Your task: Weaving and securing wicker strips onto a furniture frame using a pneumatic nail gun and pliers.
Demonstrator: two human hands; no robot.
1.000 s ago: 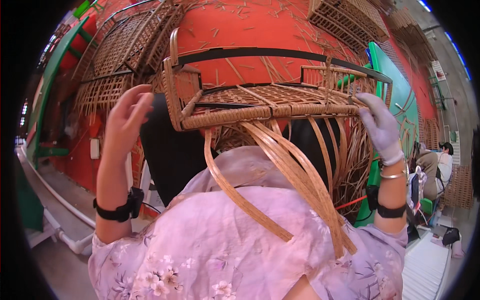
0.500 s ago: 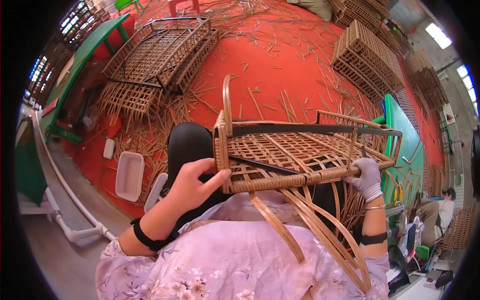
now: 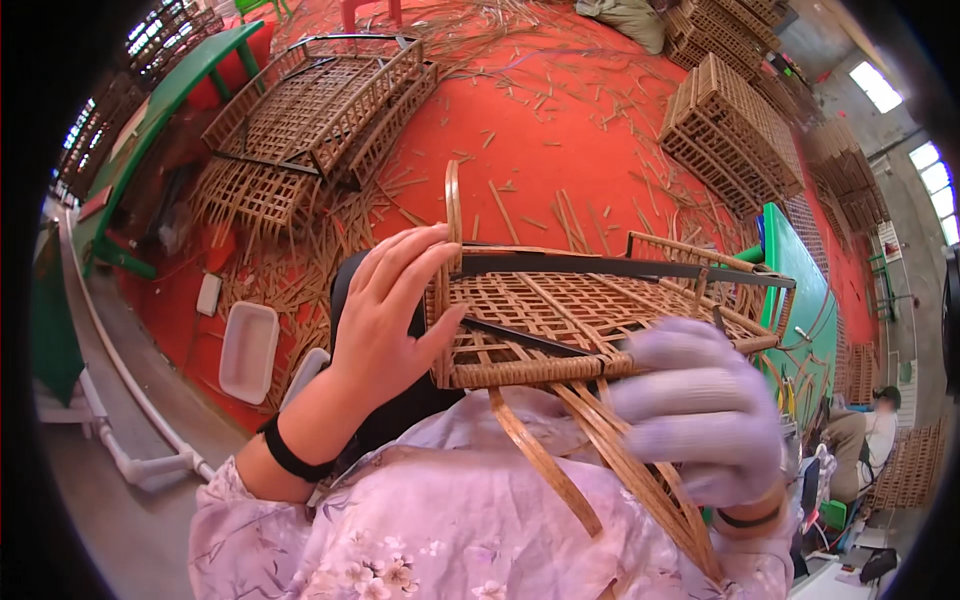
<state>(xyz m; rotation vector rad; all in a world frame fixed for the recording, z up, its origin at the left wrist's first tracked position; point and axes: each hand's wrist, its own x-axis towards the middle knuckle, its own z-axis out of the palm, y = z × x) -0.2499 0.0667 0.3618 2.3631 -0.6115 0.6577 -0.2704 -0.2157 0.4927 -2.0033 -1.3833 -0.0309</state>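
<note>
The bare left hand [image 3: 385, 315], a black band at its wrist, lies with fingers spread and curled round the near left corner of a half-woven rattan basket [image 3: 590, 315], thumb along the woven rim. The right hand [image 3: 700, 410], in a pale glove, is closed over the basket's near right rim, its fingers folded across the weave. The basket is held up in front of the person's chest, above the lap, its bottom tilted toward the camera and a dark frame rod running across its top. Loose strips [image 3: 600, 470] hang from its near edge down over the flowered smock [image 3: 430, 530]. Beyond it the red floor [image 3: 560, 140] is littered with cane scraps. A large unfinished frame basket [image 3: 310, 110] lies at the upper left and a finished crate [image 3: 730, 130] stands at the upper right, well apart from the hands. A white tray [image 3: 248, 350] rests on the floor to the left. A green bench [image 3: 800, 290] edges the right side, with another person [image 3: 870, 440] seated past it.
</note>
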